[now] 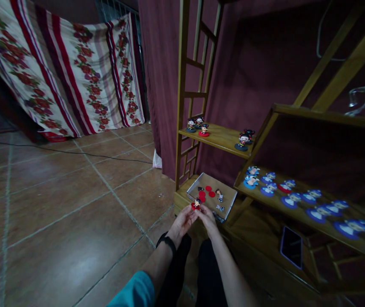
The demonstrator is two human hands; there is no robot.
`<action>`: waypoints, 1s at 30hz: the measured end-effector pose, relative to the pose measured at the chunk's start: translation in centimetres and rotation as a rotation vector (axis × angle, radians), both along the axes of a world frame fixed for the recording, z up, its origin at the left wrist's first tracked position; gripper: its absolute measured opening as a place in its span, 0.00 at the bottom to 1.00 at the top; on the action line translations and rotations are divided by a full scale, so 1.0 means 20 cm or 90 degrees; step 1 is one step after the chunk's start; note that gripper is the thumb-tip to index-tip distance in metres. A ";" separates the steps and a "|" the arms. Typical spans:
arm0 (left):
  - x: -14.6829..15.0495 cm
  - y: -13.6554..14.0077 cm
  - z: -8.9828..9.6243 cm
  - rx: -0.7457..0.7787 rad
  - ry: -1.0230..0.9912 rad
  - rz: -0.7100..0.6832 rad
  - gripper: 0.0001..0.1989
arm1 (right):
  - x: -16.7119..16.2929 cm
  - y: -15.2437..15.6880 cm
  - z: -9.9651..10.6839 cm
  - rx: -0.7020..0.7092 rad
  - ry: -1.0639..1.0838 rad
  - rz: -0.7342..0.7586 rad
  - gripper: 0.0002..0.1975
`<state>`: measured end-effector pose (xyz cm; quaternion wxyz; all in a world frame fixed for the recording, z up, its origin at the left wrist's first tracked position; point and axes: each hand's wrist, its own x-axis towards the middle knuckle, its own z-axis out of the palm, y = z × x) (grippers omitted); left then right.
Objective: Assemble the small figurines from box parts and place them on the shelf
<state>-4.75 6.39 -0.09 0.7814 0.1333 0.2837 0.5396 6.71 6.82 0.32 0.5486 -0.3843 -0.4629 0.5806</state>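
Observation:
Between my two hands is a small figurine [197, 203] with dark hair and a round red base. My left hand [184, 219] pinches the base from the left, and my right hand [207, 214] closes on it from the right. Just beyond my fingers lies a shallow box [231, 207] with a pale rim, on the lowest shelf. Inside it are several round red bases [212, 194] and several loose figurine parts [219, 208]. My fingers partly cover the near edge of the box.
Finished-looking figurines [203, 130] on red and dark bases stand on the wooden shelf [222, 137] above. Rows of blue figurines [292, 199] fill the right shelf. A phone [291, 247] lies below them. A black cable [105, 156] crosses the tiled floor [73, 226] at left.

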 end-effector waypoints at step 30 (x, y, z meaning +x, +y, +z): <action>0.00 -0.05 0.03 0.021 -0.036 -0.006 0.17 | 0.00 0.00 -0.03 -0.029 -0.027 0.002 0.21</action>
